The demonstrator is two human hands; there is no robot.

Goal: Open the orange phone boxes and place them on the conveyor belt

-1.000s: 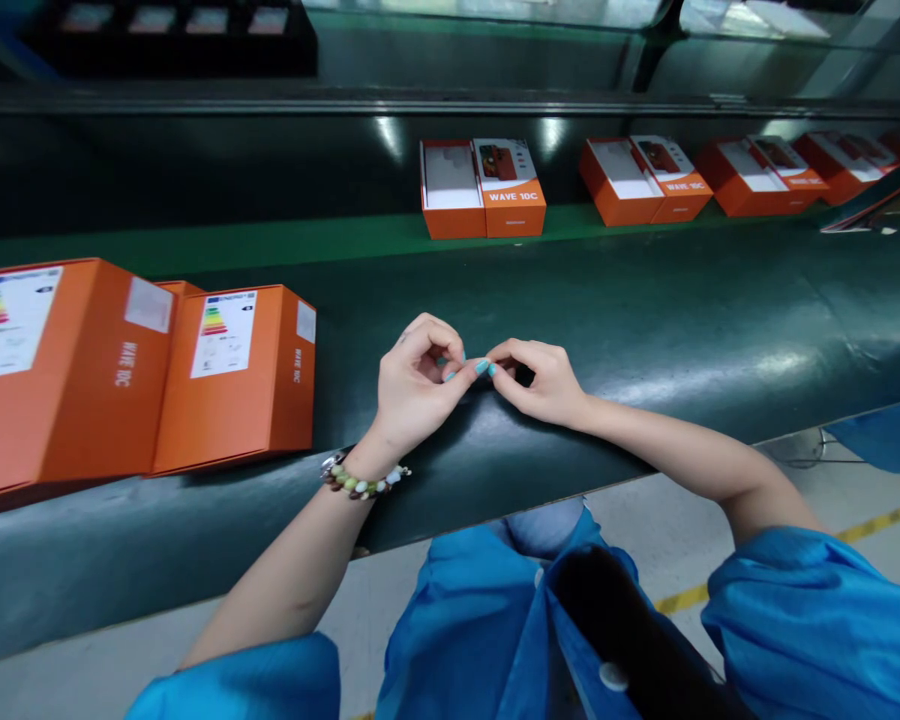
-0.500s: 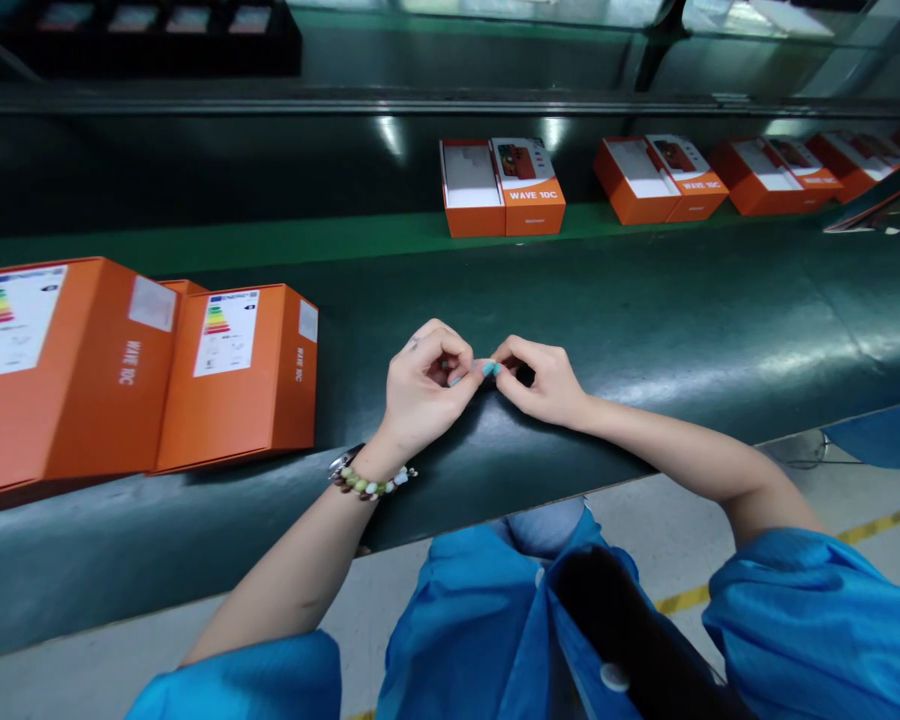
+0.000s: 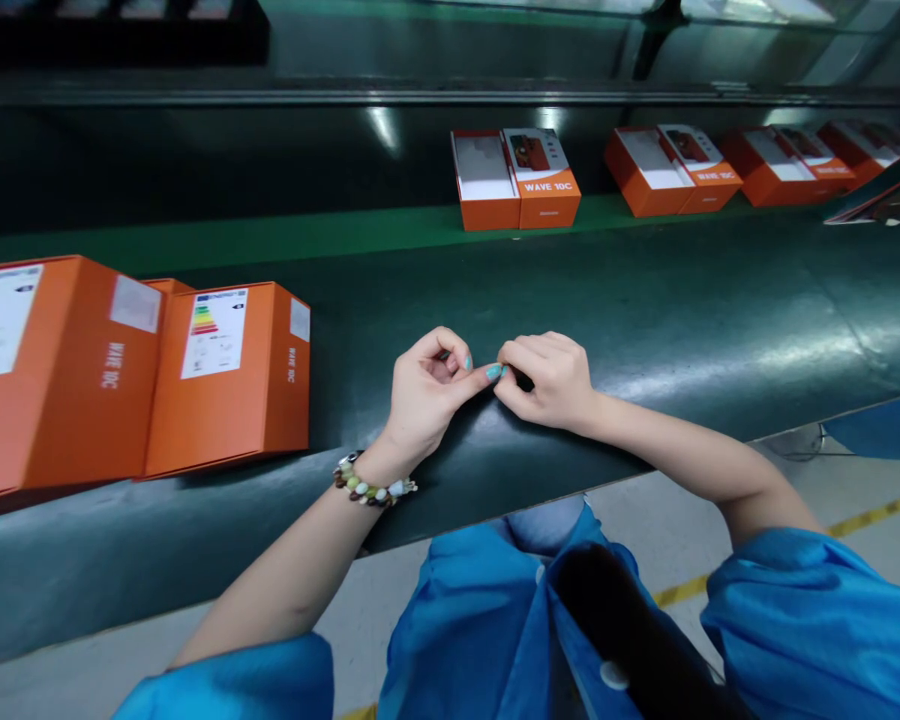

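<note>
My left hand [image 3: 427, 390] and my right hand [image 3: 551, 378] rest on the dark green bench [image 3: 645, 330] right in front of me, their fingertips touching. Both hands have curled fingers with turquoise nails. Whatever is pinched between them is too small to make out. A beaded bracelet [image 3: 371, 485] sits on my left wrist. To the left of my left hand stand two closed orange boxes [image 3: 225, 375] with energy labels on top, about a hand's width away.
On the far green belt [image 3: 307, 235] lie several open orange phone boxes [image 3: 516, 178], in a row running off to the right. A blue smock [image 3: 495, 620] covers my lap. A yellow floor line [image 3: 870, 515] shows at the lower right.
The open boxes on the far belt have drifted to the right. My hands stay together at the same spot, with the fingers curled a little tighter.
</note>
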